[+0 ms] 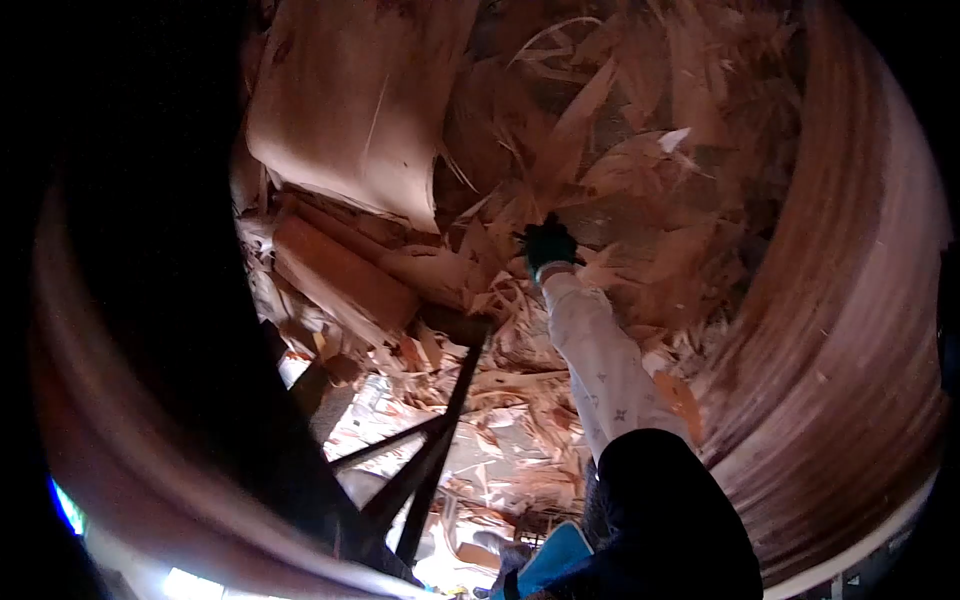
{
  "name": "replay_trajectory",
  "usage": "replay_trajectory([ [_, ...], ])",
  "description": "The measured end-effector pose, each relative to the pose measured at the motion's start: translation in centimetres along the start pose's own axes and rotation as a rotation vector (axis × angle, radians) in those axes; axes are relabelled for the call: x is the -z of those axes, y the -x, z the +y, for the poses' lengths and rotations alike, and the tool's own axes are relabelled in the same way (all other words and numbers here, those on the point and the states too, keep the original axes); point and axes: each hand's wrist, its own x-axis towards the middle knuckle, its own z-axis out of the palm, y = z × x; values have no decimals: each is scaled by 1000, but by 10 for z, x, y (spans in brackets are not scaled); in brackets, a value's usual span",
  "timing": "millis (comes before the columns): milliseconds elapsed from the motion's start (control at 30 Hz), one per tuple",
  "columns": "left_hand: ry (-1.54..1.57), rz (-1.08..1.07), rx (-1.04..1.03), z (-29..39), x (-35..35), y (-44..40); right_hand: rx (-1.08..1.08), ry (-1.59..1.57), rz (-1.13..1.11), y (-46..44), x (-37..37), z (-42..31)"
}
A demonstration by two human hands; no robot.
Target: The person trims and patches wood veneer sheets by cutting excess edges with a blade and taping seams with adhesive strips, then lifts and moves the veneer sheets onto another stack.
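My right hand (550, 246), in a dark green glove, reaches forward over a litter of torn reddish-brown wood veneer scraps (575, 140). Its fingers look spread, and no held thing shows in them. Whether the fingertips touch the scraps I cannot tell in the dim light. A pale patterned sleeve (600, 350) covers the forearm, with dark cloth over the upper arm. Left of the hand lies a broad curved sheet of veneer (355, 120). Below that sheet is a thick reddish-brown block-like piece (340, 275). My left hand is out of view.
A tall layered stack of veneer (840, 330) curves up the right side. Dark metal bars (435, 450) form a braced frame at lower centre. A large black shape (200, 300) blocks much of the left. More scraps (510, 430) lie in brighter light below.
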Motion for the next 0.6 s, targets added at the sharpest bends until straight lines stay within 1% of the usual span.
replay_trajectory([
  [100,-19,-32,-10,4,-10,-9,-73,-97,-18,-14,-1,0],
  [167,-28,-45,-16,7,-16,-12,24,-144,-252,-30,-21,8],
  [233,-25,-52,-29,4,-17,-18,95,-285,-330,-28,-31,16],
  [333,-17,-39,-46,-1,-12,-10,160,-631,-185,13,-20,45],
  [367,-12,-28,-51,-4,-9,-8,319,-660,-49,22,-38,59],
  [433,3,-6,-59,-12,-1,2,69,-1479,-475,73,31,76],
  [533,22,41,-75,-26,13,20,-3,-1665,-578,161,161,99],
  [600,35,71,-89,-34,20,30,-6,-1662,-599,214,228,113],
])
